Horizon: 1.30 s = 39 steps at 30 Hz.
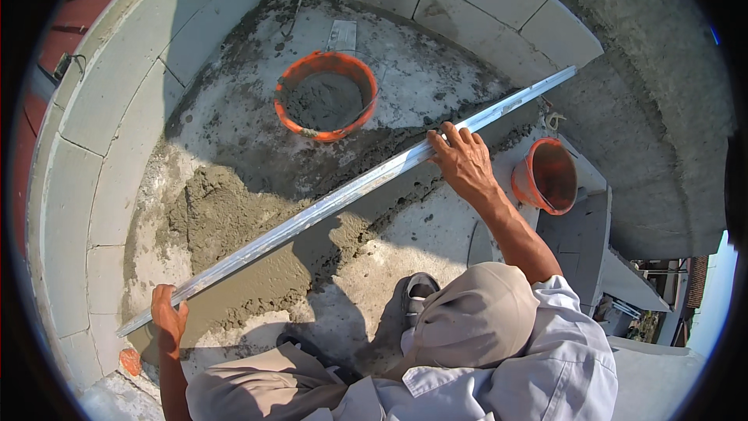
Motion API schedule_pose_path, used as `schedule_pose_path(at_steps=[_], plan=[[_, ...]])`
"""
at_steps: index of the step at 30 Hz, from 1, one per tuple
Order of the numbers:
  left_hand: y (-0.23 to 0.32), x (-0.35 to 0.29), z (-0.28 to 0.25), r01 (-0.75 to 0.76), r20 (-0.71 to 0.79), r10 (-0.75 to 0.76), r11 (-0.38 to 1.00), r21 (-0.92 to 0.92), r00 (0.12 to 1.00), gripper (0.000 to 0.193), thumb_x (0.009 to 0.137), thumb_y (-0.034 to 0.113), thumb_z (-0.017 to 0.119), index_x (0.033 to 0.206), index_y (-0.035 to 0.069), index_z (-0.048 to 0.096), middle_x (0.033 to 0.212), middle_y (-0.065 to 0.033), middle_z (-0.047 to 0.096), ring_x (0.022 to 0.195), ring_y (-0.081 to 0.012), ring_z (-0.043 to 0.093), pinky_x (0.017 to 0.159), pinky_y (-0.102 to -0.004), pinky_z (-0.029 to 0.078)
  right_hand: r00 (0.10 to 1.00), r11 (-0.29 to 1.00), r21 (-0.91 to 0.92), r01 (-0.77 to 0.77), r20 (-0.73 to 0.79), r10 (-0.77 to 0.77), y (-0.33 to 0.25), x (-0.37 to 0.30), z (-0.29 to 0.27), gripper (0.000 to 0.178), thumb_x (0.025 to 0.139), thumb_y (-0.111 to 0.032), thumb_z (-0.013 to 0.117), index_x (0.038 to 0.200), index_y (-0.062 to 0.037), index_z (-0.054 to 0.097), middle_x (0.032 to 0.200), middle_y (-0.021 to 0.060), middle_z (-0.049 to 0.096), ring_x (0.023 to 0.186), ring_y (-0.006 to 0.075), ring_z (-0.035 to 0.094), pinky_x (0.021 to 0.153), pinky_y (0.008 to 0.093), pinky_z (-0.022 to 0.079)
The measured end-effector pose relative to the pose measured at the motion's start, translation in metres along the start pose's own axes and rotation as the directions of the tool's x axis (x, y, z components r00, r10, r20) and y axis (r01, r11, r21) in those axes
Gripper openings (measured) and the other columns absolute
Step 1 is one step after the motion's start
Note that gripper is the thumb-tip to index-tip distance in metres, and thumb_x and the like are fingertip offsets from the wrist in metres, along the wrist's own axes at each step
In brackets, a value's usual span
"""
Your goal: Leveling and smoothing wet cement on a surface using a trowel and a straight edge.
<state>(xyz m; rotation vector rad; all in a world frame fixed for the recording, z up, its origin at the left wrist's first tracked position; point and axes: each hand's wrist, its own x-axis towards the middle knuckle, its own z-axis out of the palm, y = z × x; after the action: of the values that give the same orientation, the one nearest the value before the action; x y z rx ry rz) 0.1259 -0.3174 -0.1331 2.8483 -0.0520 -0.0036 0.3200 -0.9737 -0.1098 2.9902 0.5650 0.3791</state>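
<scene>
A long silver metal straightedge (312, 217) runs diagonally from the lower left to the upper right, over a strip of wet grey mortar (265, 281). My left hand (167, 316) is closed round its near left end. Farther up, my right hand (461, 157) grips it with the fingers bent over its far edge. Rough, unsmoothed mortar (218, 210) lies in a heap just beyond the bar. Below the bar, the strip looks flatter, with crumbly edges. How far the bar touches the mortar cannot be made out.
An orange tub (335, 135) of mortar stands beyond the bar, near a flat pale piece (341, 35). A smaller orange bucket (526, 175) is right of my right forearm. Pale block walls (117, 109) curve round the left and back. An orange fragment (130, 361) lies lower left.
</scene>
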Motion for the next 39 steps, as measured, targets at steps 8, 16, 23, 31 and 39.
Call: schedule_pose_path(at_steps=[8,16,23,31,39], plan=[[0.009,0.029,-0.034,0.027,-0.206,-0.033,0.999,-0.030,0.978,0.034,0.074,-0.001,0.069,0.106,-0.001,0.060,0.104,-0.0200,0.059,0.101,-0.0416,0.059,0.088,-0.0448,0.048,0.949,0.991,-0.127,0.050,-0.302,-0.087,0.025,0.104,-0.088,0.044,0.089,-0.028,0.074,0.131,-0.0158,0.066,0.122,0.0086,0.061,0.106,0.0252,0.063,0.090,0.0414,0.051],[-0.019,0.144,-0.023,0.120,-0.324,-0.066,0.982,0.149,0.944,0.035,0.077,0.011,0.075,0.108,0.004,0.061,0.107,-0.0143,0.063,0.103,-0.0385,0.062,0.085,-0.0470,0.052,0.848,0.987,-0.002,0.158,-0.512,-0.137,0.010,0.229,-0.135,0.049,0.096,-0.028,0.070,0.142,-0.0198,0.057,0.136,0.0080,0.061,0.123,0.0297,0.061,0.100,0.0451,0.052],[-0.037,0.212,-0.029,0.189,-0.264,-0.130,0.959,0.210,0.956,0.031,0.083,0.013,0.076,0.108,0.003,0.061,0.110,-0.0158,0.064,0.104,-0.0393,0.063,0.086,-0.0477,0.052,0.993,0.926,0.372,0.061,-0.117,-0.018,-0.016,0.072,-0.121,0.055,0.093,-0.020,0.073,0.145,-0.0148,0.054,0.140,0.0108,0.059,0.116,0.0323,0.065,0.096,0.0447,0.056],[-0.094,0.246,0.020,0.168,-0.245,-0.104,0.952,0.257,0.964,0.038,0.087,0.012,0.072,0.121,0.000,0.061,0.116,-0.0192,0.064,0.113,-0.0401,0.060,0.093,-0.0478,0.049,0.731,0.483,0.557,-0.675,0.595,0.335,-0.021,-0.183,-0.015,0.044,0.095,-0.024,0.072,0.129,0.0020,0.064,0.122,0.0253,0.069,0.110,0.0344,0.071,0.085,0.0442,0.059],[-0.075,0.224,0.018,0.100,-0.328,-0.022,0.970,0.222,0.945,0.055,0.088,0.010,0.068,0.140,0.000,0.053,0.130,-0.0226,0.061,0.123,-0.0423,0.056,0.106,-0.0464,0.045,0.614,0.331,0.520,-0.788,0.710,0.346,-0.049,-0.211,-0.010,0.046,0.098,-0.031,0.069,0.127,0.0050,0.064,0.120,0.0253,0.070,0.110,0.0335,0.071,0.086,0.0438,0.059]])
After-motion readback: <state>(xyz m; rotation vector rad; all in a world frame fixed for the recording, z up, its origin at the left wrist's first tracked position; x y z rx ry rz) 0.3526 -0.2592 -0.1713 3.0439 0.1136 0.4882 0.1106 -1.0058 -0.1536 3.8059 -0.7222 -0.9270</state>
